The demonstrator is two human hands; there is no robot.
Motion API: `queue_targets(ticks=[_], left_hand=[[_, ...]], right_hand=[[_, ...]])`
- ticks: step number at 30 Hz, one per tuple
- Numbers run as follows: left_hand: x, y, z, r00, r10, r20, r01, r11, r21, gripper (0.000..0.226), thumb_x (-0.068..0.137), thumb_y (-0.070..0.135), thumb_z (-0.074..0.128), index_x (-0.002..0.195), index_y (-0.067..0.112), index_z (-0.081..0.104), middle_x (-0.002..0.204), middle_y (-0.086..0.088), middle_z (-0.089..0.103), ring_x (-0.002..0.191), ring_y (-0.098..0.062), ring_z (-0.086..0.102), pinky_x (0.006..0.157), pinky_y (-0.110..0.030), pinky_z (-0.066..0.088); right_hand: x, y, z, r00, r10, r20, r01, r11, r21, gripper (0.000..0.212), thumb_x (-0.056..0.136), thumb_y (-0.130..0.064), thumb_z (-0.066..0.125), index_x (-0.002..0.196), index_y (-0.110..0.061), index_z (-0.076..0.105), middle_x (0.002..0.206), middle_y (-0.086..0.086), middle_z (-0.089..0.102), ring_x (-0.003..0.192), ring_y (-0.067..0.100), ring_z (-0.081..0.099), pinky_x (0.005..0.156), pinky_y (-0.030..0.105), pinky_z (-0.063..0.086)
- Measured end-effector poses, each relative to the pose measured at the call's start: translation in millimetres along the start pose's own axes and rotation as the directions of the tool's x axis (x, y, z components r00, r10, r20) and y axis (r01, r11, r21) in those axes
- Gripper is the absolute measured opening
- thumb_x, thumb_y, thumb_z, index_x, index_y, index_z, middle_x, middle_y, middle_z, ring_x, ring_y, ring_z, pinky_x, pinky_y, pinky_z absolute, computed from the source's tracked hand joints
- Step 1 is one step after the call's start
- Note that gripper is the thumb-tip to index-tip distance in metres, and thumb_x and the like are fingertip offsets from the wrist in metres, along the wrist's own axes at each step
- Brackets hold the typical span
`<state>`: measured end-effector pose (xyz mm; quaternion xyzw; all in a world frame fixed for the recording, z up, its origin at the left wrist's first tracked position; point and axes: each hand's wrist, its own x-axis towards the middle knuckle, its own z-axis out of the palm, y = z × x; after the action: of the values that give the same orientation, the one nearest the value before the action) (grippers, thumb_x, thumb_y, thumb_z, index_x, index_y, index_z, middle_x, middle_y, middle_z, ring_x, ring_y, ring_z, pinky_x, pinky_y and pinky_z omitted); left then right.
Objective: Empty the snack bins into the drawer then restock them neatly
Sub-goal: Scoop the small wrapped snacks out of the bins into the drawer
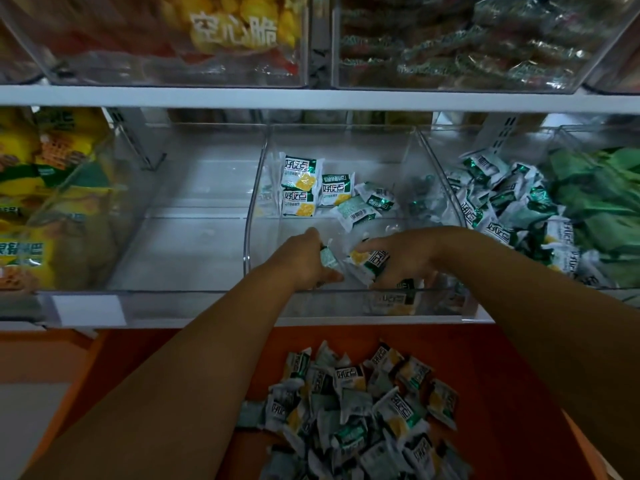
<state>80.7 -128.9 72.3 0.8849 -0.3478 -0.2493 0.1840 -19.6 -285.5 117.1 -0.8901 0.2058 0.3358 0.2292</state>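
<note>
Our left hand (pixel 306 259) pinches a small green-and-white packet (pixel 328 259) at its fingertips. Our right hand (pixel 405 258) curls its fingers round a packet with a yellow picture (pixel 367 263). The two packets sit just beside each other, low at the front of the clear middle bin (pixel 247 237), and both our forearms reach in over its front wall.

Farther back in this bin three upright packets (pixel 300 174) lean near the left wall. Two tilted packets (pixel 356 213) lie just to their right.

Below our arms we see the orange drawer (pixel 502 358), with a loose heap of packets (pixel 363 410) of the same kind in it.

To the right, the neighbouring bin (pixel 440 161) holds a jumbled pile of the same packets, and beyond it lie green wrappers (pixel 595 209). To the left stands another clear bin (pixel 173 237), then yellow bags (pixel 41 202).

Above the white shelf (pixel 311 97) we see two more bins, one with a yellow snack bag (pixel 242 29) and one with dark wrapped snacks (pixel 485 46).
</note>
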Motion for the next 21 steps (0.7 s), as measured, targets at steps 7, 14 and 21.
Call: queue_targets(ticks=[7, 14, 21], left_hand=[[5, -2, 2, 0.999, -0.042, -0.019, 0.043, 0.998, 0.040, 0.079, 0.084, 0.042, 0.073, 0.144, 0.008, 0.036, 0.141, -0.016, 0.045, 0.123, -0.029, 0.050, 0.089, -0.030, 0.041], [4, -2, 4, 0.999, -0.031, -0.012, 0.032, 0.999, 0.012, 0.068, 0.086, 0.037, 0.072, 0.139, 0.007, 0.043, 0.137, -0.015, 0.049, 0.118, -0.029, 0.053, 0.084, -0.029, 0.042], [1, 2, 2, 1.000, -0.026, 0.002, 0.026, 1.000, -0.009, 0.062, 0.087, 0.032, 0.071, 0.138, 0.007, 0.046, 0.137, -0.014, 0.052, 0.119, -0.028, 0.053, 0.082, -0.027, 0.039]], right_hand=[[43, 15, 24, 0.912, -0.006, -0.411, 0.049, 0.994, 0.093, 0.069, 0.084, -0.045, 0.067, 0.143, -0.024, 0.038, 0.150, 0.012, 0.035, 0.120, 0.027, 0.051, 0.094, 0.030, 0.046], [63, 12, 26, 0.912, 0.189, -0.365, 0.012, 0.876, 0.483, 0.104, 0.051, -0.044, 0.090, 0.135, -0.004, 0.043, 0.124, 0.013, 0.059, 0.103, 0.027, 0.062, 0.072, 0.029, 0.054], [60, 8, 27, 0.900, 0.125, -0.417, 0.099, 0.873, 0.477, 0.045, 0.078, -0.031, 0.079, 0.113, -0.012, 0.058, 0.106, 0.007, 0.065, 0.082, 0.017, 0.060, 0.064, 0.025, 0.046]])
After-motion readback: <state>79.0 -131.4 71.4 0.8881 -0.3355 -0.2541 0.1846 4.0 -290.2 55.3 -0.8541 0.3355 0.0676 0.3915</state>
